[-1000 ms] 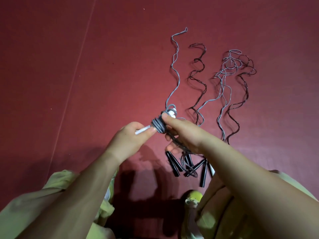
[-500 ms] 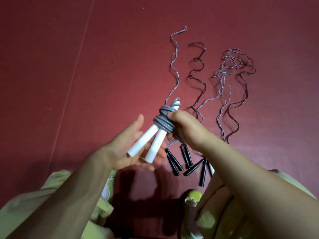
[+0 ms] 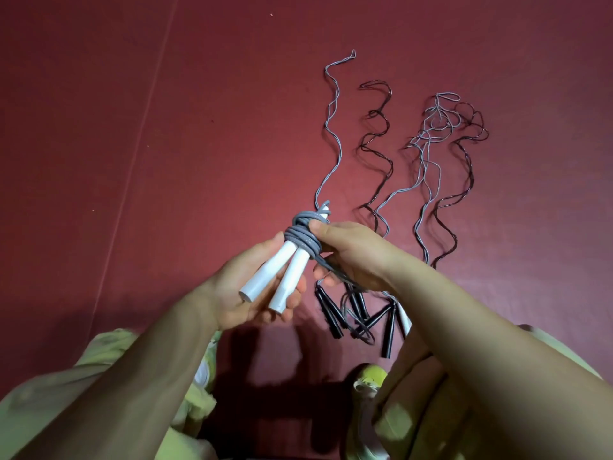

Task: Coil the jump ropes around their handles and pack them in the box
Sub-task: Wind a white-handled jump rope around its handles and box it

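Head view: two white handles [image 3: 278, 272] are cradled side by side in the left hand [image 3: 252, 293], palm up, fingers curled loosely under them. Grey rope [image 3: 303, 235] is wound in several turns round the handles' upper ends; the coil is pinched by the right hand [image 3: 351, 252], w/ a loose strand trailing down under its palm. On the red floor [image 3: 166, 127] beyond, grey and dark ropes [image 3: 431, 161] are laid out wavy, approx. parallel. Black handles [image 3: 358, 318] are clustered below the right wrist.
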`<state>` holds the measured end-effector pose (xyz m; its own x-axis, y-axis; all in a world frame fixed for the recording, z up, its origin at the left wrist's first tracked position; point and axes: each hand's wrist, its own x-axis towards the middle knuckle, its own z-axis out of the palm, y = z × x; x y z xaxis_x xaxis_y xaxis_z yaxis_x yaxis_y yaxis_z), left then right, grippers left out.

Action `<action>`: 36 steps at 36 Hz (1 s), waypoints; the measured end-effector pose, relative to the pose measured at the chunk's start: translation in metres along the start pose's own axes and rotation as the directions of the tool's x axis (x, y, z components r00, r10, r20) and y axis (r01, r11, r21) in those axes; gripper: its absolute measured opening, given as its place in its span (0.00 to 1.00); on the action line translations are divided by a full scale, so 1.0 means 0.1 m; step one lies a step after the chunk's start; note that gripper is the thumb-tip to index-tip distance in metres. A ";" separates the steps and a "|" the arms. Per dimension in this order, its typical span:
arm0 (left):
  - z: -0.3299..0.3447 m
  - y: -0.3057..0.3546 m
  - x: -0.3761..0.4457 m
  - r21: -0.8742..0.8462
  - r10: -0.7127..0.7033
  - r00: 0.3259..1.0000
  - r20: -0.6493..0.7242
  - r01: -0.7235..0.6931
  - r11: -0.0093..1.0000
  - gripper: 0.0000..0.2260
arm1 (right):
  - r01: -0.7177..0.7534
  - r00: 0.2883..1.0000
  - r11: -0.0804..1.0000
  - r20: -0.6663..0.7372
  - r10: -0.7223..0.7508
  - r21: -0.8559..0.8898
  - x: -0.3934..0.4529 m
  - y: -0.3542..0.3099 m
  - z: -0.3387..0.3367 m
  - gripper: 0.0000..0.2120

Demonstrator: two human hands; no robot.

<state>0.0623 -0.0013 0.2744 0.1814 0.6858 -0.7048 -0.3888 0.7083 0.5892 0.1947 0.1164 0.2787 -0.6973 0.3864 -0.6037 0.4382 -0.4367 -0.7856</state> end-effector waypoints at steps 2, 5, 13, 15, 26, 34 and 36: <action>-0.02 -0.02 0.02 0.024 0.008 1.000 -0.016 -0.007 1.000 0.29 | -0.013 1.000 1.000 -0.008 0.013 -0.027 0.00 0.00 -0.01 0.14; 0.00 -0.02 0.02 0.040 0.020 0.998 -0.061 -0.018 0.999 0.28 | -0.042 0.999 0.995 -0.033 0.039 -0.092 -0.01 0.00 -0.02 0.16; 0.00 -0.02 0.03 0.133 0.078 0.974 -0.214 -0.051 0.990 0.25 | -0.037 0.994 0.971 -0.113 0.010 -0.236 0.04 0.04 -0.02 0.23; 0.00 -0.01 0.03 0.141 0.081 0.971 -0.227 -0.050 0.989 0.25 | -0.038 0.992 0.971 -0.128 0.008 -0.237 0.03 0.02 -0.01 0.25; -0.08 -0.03 0.06 0.244 0.189 0.931 -0.311 -0.114 0.963 0.25 | -0.044 0.943 0.936 -0.324 -0.076 -0.349 0.12 0.09 -0.04 0.27; -0.18 -0.12 0.15 0.467 0.392 0.804 -0.447 -0.163 0.869 0.26 | 0.042 0.968 0.978 -0.232 -0.091 -0.207 0.08 0.05 -0.01 0.22; -0.17 -0.12 0.15 0.534 0.420 0.777 -0.470 -0.128 0.836 0.24 | 0.043 0.975 0.975 -0.204 -0.088 -0.218 0.05 0.02 0.01 0.23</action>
<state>0.0546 -0.0023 0.2502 -0.4463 0.7515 -0.4859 0.1345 0.5931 0.7938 0.1918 0.1169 0.2738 -0.6030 0.5808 -0.5469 0.5211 -0.2322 -0.8213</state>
